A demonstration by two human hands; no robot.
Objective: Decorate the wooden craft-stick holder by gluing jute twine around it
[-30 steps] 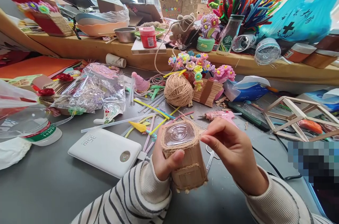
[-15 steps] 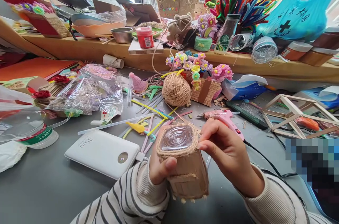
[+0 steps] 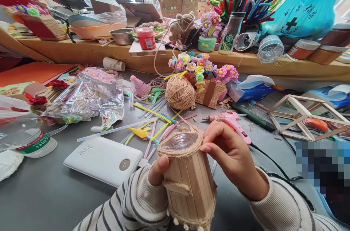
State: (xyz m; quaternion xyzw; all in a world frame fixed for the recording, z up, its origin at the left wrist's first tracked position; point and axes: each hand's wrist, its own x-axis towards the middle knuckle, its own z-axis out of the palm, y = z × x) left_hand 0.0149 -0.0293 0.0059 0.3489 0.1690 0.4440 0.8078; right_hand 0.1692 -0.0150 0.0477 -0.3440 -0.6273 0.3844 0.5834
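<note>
My left hand [image 3: 159,169] is wrapped around the left side of a small container clad in wooden craft sticks [image 3: 187,176], its thumb near the rim and its other fingers hidden. Clear ringed plastic [image 3: 180,140] forms the container's upper face, bordered by coils of jute twine [image 3: 177,153]. A small ledge edged with twine juts from its front, and more twine circles the lower edge. At the right of the rim my right hand [image 3: 231,156] pinches the twine between thumb and forefinger. Behind it sits the ball of jute twine [image 3: 180,92], a strand leading towards the container.
A pink glue gun [image 3: 229,121] lies just behind my right hand, its cord curving right. Left of the container is a white power bank [image 3: 102,160]. Glue sticks and pipe cleaners [image 3: 153,129] litter the middle. A wooden stick frame [image 3: 308,116] stands at right.
The container has turned and tipped in my left hand, so more of its stick-covered side and lower twine edge shows. My right hand stays pinched at the rim, slightly further left.
</note>
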